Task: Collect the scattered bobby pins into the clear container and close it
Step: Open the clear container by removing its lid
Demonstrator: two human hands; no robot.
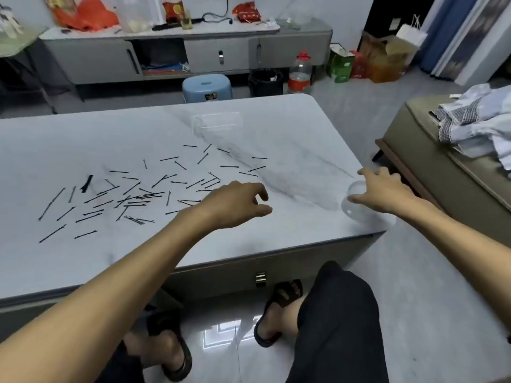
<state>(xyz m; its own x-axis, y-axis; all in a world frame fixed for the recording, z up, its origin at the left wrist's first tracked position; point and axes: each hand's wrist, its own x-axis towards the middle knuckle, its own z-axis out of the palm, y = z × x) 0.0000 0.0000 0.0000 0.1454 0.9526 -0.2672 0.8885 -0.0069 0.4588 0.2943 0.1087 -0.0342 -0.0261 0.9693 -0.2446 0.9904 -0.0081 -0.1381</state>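
Your right hand (384, 189) spreads its fingers over the clear round container (359, 211) at the bench's (290, 134) right edge. Your left hand (235, 205) hovers loosely curled, holding nothing, above the bench's middle, with bobby pins (146, 195) scattered across its left half.

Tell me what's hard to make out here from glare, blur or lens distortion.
Head view: the clear box and clear round piece by the right hand nearly vanish against the pale table; glare on the floor tiles; wide lens bows the table edge.
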